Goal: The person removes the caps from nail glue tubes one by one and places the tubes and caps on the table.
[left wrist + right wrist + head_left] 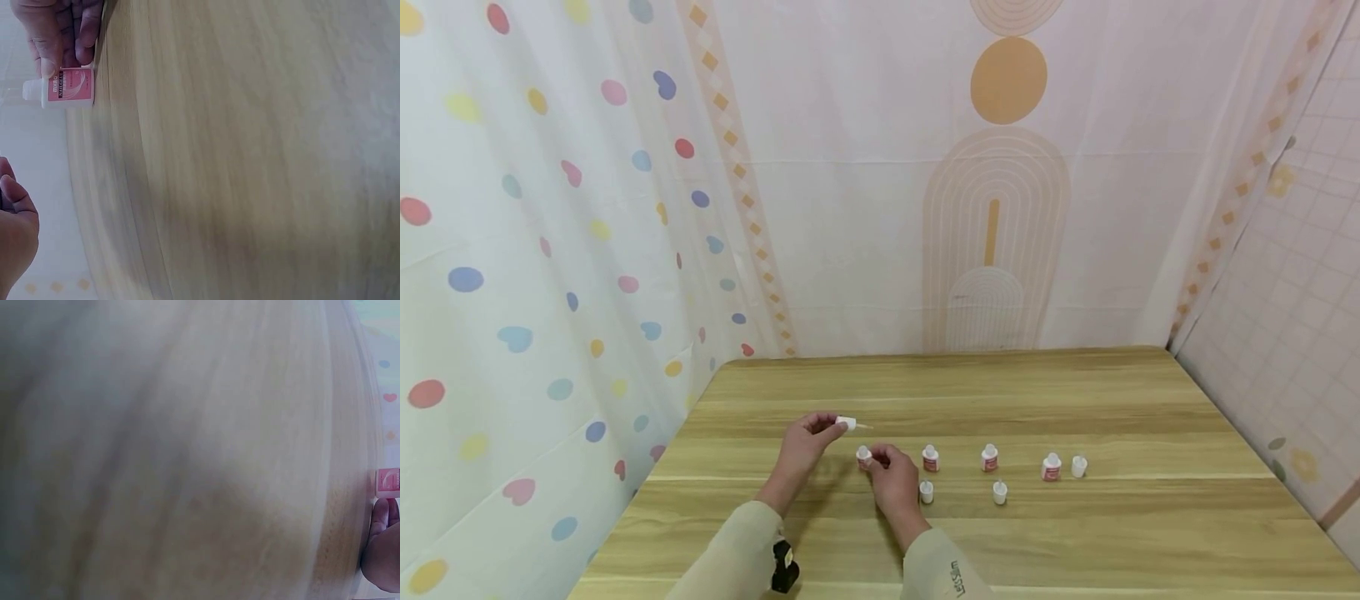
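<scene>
My left hand pinches a white brush cap above the table, its thin applicator pointing right. Just below and to the right, my right hand grips a small white bottle with a pink label, upright on the table. The bottle's neck is uncapped. In the left wrist view the same bottle shows its label, with the right thumb and fingers on its side; part of the left hand enters at the left edge. The right wrist view catches only the bottle's pink label and part of the right hand.
Three more uncapped bottles stand in a row to the right: one, another and a third. Near them are three white caps: one, a second and the last. Patterned curtains hang behind the wooden table.
</scene>
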A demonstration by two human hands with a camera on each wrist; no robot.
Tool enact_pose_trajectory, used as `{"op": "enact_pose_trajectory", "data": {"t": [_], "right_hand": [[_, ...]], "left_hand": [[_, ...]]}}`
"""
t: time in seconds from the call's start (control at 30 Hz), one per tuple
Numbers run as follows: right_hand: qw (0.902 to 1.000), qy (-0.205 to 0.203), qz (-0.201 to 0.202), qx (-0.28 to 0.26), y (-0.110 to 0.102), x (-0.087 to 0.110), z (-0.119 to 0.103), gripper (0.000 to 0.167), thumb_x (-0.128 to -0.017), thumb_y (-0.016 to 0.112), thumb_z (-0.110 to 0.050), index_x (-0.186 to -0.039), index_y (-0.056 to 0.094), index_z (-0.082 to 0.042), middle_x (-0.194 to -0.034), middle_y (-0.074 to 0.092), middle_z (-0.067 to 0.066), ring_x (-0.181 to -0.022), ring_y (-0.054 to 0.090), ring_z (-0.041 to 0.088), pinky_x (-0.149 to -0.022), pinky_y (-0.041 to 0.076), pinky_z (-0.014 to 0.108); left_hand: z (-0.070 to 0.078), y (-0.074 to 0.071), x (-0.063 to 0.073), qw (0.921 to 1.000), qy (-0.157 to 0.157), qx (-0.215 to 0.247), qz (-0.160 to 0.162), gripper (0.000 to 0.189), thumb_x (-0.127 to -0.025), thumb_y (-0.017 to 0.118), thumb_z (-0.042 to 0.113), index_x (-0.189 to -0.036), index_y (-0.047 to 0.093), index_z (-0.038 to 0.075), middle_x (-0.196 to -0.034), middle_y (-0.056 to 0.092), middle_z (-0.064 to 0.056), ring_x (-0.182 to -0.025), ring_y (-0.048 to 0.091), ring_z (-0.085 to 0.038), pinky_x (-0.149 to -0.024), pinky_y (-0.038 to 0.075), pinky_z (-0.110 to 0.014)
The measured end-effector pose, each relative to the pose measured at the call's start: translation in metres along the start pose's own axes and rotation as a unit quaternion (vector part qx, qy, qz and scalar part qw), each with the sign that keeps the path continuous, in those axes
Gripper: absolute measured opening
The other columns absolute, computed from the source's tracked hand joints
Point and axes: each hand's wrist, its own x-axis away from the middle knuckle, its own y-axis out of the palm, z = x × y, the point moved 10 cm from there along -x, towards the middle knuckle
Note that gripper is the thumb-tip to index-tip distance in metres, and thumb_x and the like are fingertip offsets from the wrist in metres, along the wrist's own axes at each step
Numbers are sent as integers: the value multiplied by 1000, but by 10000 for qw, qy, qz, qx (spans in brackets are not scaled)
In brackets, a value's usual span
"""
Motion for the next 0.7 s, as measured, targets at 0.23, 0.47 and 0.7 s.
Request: {"op": "enact_pose_trajectory", "data": {"t": [0.23,0.47,0.7], "right_hand": [[9999,-31,-30,-113,1,0,0,3,-91,69,-4,-93,71,-2,-81,71,2,-78,67,15,-71,51,31],[10000,-41,-2,-45,0,0,0,4,-91,70,-6,-91,72,-3,-80,70,1,-77,64,14,-70,50,31],[10000,-32,30,53,0,-1,0,4,-90,70,-6,-91,72,-3,-80,70,0,-77,63,13,-70,49,31]], "left_hand": [[-6,1,-3,9999,-45,64,82,34,-91,73,13,-118,67,-5,-101,70,-5,-93,61,-13,-82,48,-25],[-6,0,-4,9999,17,-17,160,30,-89,75,17,-112,70,-3,-97,71,-4,-89,61,-12,-81,47,-27],[-6,1,-5,9998,18,7,175,28,-89,75,14,-111,70,-3,-95,69,-3,-88,60,-13,-81,48,-30]]}}
